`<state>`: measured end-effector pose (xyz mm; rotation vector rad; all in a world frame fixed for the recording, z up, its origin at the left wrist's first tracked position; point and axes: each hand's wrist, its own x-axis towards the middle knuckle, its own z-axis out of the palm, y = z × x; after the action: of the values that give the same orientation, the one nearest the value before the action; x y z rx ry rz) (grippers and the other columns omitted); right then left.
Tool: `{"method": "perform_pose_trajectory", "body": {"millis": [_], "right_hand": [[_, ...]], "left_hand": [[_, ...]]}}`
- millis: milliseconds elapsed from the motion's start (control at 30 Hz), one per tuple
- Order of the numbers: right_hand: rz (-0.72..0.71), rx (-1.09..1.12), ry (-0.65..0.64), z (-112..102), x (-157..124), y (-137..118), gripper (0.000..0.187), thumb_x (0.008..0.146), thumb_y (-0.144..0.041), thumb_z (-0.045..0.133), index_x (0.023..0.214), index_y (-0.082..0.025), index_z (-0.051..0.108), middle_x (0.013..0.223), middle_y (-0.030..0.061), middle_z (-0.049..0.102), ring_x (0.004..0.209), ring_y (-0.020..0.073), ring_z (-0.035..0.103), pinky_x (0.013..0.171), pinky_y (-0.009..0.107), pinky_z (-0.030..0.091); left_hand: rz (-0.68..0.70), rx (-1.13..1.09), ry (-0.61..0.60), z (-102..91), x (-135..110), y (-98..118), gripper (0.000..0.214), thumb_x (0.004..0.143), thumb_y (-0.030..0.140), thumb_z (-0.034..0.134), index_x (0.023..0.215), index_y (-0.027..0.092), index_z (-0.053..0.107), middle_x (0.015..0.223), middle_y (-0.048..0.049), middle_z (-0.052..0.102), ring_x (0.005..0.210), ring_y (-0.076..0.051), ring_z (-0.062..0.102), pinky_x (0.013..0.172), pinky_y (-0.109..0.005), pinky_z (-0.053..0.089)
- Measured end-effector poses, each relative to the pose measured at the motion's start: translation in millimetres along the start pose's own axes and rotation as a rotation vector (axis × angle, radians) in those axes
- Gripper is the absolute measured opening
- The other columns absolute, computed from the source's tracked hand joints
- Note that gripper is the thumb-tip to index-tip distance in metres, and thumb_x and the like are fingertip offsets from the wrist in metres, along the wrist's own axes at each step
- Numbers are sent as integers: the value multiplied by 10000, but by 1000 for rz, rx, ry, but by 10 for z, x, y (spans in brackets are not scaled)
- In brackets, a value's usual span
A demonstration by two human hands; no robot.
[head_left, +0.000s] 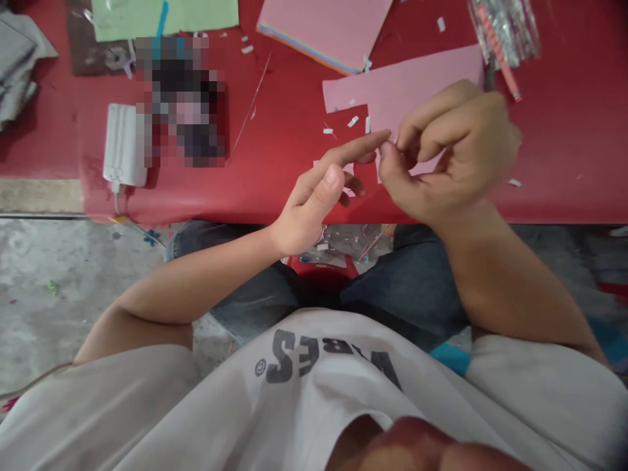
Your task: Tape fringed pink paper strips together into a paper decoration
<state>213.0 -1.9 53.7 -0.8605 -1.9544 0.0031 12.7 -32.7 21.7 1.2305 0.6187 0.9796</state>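
Above the front part of the red table, my left hand [324, 190] is open, its index finger stretched toward the right hand and its thumb raised. My right hand [451, 150] is closed in a pinch, thumb against fingertips, right at the tip of the left index finger. Whatever sits in that pinch, if anything, is too small to make out. Beneath the hands lies a cut pink paper sheet [407, 85], partly covered by the right hand. Small white paper scraps [353, 121] are scattered beside it, and bits of pink paper show behind the left fingers.
A stack of coloured paper [324, 33] lies at the back, with a green sheet [167, 16] to its left. A white power bank [125, 144] with a cable lies left, beside a blurred-out object. A pink pencil-like stick [500, 55] rests on a clear wrapper at back right.
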Motion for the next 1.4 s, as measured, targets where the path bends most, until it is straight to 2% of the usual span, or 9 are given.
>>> {"method": "perform_pose_trajectory", "body": {"millis": [200, 367, 500, 700, 833, 933, 1200, 1300, 1400], "right_hand": [[89, 33, -8, -62, -32, -10, 440, 815, -312, 808, 724, -250, 382, 884, 31, 746, 599, 129, 568, 550, 340, 514], [67, -11, -56, -54, -12, -18, 518, 868, -368, 746, 656, -252, 287, 766, 23, 727, 597, 137, 584, 586, 350, 552], [58, 25, -90, -80, -19, -57, 470, 897, -295, 664, 663, -236, 261, 756, 7, 722, 598, 132, 598, 555, 332, 488], [-75, 86, -505, -141, -116, -150, 129, 916, -237, 684, 838, -250, 581, 854, -34, 748, 743, 157, 655, 654, 367, 435], [-181, 215, -557, -118, -170, -234, 146, 931, -122, 611, 994, -253, 632, 1011, -33, 752, 937, 164, 670, 818, 345, 519], [-164, 216, -501, -90, -185, -261, 177, 936, -100, 576, 1010, -252, 628, 1036, -3, 710, 980, 161, 660, 850, 335, 545], [142, 23, -153, -91, -98, -146, 112, 911, -231, 643, 1004, -287, 669, 768, -7, 660, 661, 172, 589, 656, 361, 499], [249, 5, -138, -113, -83, -141, 189, 891, -237, 647, 1058, -309, 697, 773, -10, 670, 610, 167, 547, 677, 379, 529], [240, -33, -151, -104, -91, -150, 164, 922, -285, 644, 1070, -314, 709, 784, -10, 702, 626, 170, 587, 674, 377, 537]], "left_hand": [[-8, 43, 72, 97, -33, 82, 719, 999, 809, 295, 1430, 369, 666, 1477, -5, 637, 1038, -203, 688, 855, -317, 548], [-25, 54, 98, 163, -54, 130, 653, 1025, 745, 288, 1385, 385, 696, 1500, 26, 618, 1006, -177, 690, 842, -297, 530], [-126, -123, 104, 135, -1, 220, 654, 1070, 692, 223, 1370, 371, 706, 1341, 13, 641, 934, -125, 660, 830, -257, 504], [-296, -424, 266, 49, 122, 470, 779, 1087, 695, 119, 1257, 263, 744, 1229, -18, 661, 910, -112, 686, 770, -229, 524], [-326, -462, 304, 25, 126, 490, 788, 1086, 699, 139, 1219, 226, 755, 1227, -49, 692, 919, -132, 702, 825, -249, 583], [-316, -490, 248, -7, 114, 410, 823, 1077, 719, 129, 1240, 211, 756, 1231, -56, 704, 938, -129, 708, 865, -259, 604], [-307, -245, 168, -56, 94, 283, 989, 961, 876, 44, 1224, 236, 751, 1348, -73, 707, 1094, -220, 716, 884, -331, 621], [-292, -221, 172, -25, 85, 284, 964, 978, 857, 54, 1138, 228, 767, 1332, -64, 715, 1009, -193, 707, 870, -325, 611], [-274, -219, 166, 7, 71, 272, 948, 999, 831, 60, 1095, 216, 775, 1306, -63, 723, 983, -181, 690, 874, -315, 594]]}}
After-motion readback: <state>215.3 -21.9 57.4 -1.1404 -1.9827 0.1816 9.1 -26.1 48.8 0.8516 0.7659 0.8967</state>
